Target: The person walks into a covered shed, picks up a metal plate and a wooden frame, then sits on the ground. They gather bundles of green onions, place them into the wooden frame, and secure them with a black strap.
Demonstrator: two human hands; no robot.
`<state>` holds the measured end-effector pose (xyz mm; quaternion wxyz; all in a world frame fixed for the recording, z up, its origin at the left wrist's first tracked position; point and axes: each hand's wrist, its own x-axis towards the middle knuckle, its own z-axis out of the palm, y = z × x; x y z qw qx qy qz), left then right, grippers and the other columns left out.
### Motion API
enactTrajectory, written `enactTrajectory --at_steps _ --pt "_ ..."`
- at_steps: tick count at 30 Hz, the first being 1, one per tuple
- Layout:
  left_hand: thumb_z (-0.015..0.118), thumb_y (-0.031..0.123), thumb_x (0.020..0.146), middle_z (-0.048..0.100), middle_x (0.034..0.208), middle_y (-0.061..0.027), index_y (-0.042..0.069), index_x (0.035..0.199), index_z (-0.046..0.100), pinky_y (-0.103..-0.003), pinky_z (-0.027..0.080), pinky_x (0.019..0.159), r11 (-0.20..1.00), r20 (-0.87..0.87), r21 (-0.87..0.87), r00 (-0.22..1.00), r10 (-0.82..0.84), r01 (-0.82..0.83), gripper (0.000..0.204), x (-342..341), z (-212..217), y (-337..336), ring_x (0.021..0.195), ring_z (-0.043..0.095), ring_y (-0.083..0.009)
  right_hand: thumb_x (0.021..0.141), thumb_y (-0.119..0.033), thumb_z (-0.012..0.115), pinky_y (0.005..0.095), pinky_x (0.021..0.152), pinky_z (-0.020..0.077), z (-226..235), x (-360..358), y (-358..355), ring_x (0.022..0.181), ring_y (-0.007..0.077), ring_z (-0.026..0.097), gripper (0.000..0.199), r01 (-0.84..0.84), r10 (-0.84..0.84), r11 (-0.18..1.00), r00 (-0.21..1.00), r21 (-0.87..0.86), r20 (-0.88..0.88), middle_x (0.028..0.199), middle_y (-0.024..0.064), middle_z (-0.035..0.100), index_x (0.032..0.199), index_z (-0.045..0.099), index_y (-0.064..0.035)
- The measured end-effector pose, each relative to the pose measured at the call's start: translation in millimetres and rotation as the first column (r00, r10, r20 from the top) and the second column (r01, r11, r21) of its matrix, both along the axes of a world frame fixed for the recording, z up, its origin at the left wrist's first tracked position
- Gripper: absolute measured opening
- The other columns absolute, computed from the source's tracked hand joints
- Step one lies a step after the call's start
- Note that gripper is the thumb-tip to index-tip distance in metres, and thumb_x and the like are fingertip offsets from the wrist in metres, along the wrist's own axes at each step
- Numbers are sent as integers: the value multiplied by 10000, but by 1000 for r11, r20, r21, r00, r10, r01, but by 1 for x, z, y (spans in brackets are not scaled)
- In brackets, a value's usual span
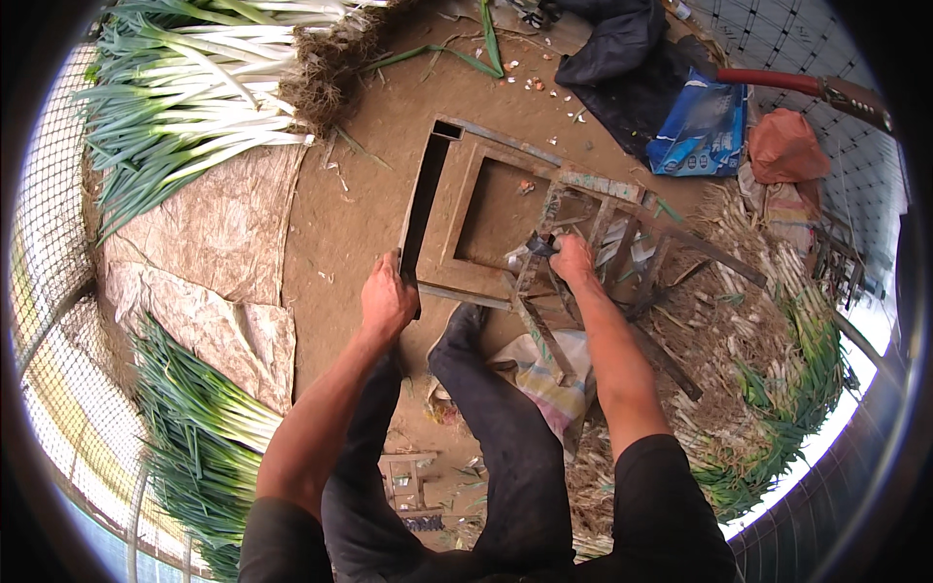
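Tilted in front of me is an old frame (pixel 439 185) of worn wood and metal bars, like a stool or stand, with a rectangular opening and legs reaching to the right. My left hand (pixel 387 299) is closed around its dark left edge. On the other side of the opening, my right hand (pixel 573 260) is closed at a crossbar, with a black piece (pixel 540 245) sticking out from its fingers. Whether that piece is fixed to the frame cannot be made out. Both palms are hidden.
Leeks (pixel 194 107) lie stacked at far left, and more leeks (pixel 209 437) lie near left, beside brown sheeting (pixel 219 228). Loose leeks and trimmings (pixel 758 340) cover the right side. A blue bag (pixel 700 126) and a red sack (pixel 785 146) lie at far right.
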<state>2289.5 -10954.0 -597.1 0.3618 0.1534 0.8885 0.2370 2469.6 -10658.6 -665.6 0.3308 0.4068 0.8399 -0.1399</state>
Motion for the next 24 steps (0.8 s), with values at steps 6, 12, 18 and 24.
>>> enactTrajectory --at_steps 6,12,18,24 --pt "497 41 774 584 985 -288 -24 1151 495 -478 486 794 999 36 -47 999 13 -12 382 -1 5 -2 916 582 -437 711 -97 643 437 698 523 7 24 8 740 343 643 152 317 -302 948 878 -22 -371 795 167 684 829 738 -89" --pt "503 45 778 584 1004 -292 -21 1153 499 -478 485 803 996 44 -81 998 33 -29 381 2 5 -10 928 583 -440 732 -90 616 388 678 518 -5 27 6 710 294 650 182 887 -889 434 393 -158 -234 817 136 694 872 732 -87" --pt "513 38 769 585 1005 -294 -37 1133 511 -472 489 812 997 -13 -76 1000 14 -15 372 1 1 -5 929 587 -438 803 -203 613 335 576 536 -12 100 67 756 213 618 287 800 -833 550 507 -238 -219 904 99 649 1044 675 -61" --pt "508 36 764 593 973 -294 -39 1123 517 -476 493 788 997 -10 -72 1000 14 -14 366 3 3 0 901 594 -439 767 -352 689 406 957 433 26 6 28 1100 331 574 467 392 -430 896 884 -207 -185 1155 170 629 1143 650 -77"
